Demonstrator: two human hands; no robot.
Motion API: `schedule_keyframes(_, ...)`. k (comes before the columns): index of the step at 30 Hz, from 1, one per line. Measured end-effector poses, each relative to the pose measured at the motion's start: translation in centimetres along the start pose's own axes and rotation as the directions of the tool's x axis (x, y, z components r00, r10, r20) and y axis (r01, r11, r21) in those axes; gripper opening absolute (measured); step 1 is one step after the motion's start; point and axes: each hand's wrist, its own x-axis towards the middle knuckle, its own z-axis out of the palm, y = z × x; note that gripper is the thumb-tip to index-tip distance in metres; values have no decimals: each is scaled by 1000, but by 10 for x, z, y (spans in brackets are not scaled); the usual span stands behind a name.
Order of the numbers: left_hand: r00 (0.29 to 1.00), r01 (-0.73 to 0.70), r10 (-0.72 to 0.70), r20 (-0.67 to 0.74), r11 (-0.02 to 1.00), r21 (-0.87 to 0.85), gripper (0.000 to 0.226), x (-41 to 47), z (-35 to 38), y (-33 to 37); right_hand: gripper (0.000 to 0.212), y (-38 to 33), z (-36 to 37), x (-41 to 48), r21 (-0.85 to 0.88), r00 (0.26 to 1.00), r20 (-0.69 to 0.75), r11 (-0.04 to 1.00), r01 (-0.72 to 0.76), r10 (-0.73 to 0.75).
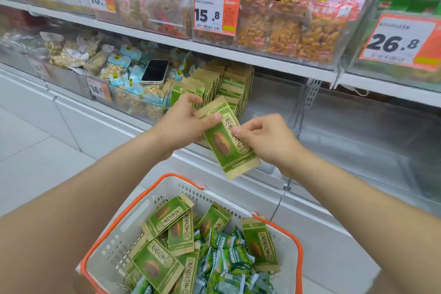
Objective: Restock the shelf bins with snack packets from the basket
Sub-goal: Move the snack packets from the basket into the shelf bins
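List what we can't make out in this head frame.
Head view: basket near end cut off by the bottom edge; packet count unknowable.
Head view: green packet print partly hidden under left hand and right hand.
Head view: packet row front hidden behind the left hand.
Head view: price tag small print too blurred to read.

Green-and-tan packet (229,151) (brown nut printed), white basket (133,222) with orange rim, orange-edged price tag (214,14), black-screened phone (155,71)
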Motion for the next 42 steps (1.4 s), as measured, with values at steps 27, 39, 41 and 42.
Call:
schedule_keyframes(27, 870, -210, 482, -108, 559, 803, 47, 60, -23, -10, 35, 16, 33, 100, -84, 949, -315, 995, -54, 25)
schedule_keyframes(39, 905, -173, 423, -53, 478, 861, 64, 77, -17, -23, 56, 17, 34, 131, 86, 898, 27, 894, -440, 440)
schedule_keyframes(41, 905, -170, 423, -46, 458, 872, 63, 80, -16, -24, 55, 16, 32, 132, 90, 891, 9, 887, -452, 453)
schedule_keyframes(42, 905, -168, 423, -44, 450, 877, 62, 81, -15, -25, 57, 17, 31, 134, 106, 888, 9, 882, -459, 460)
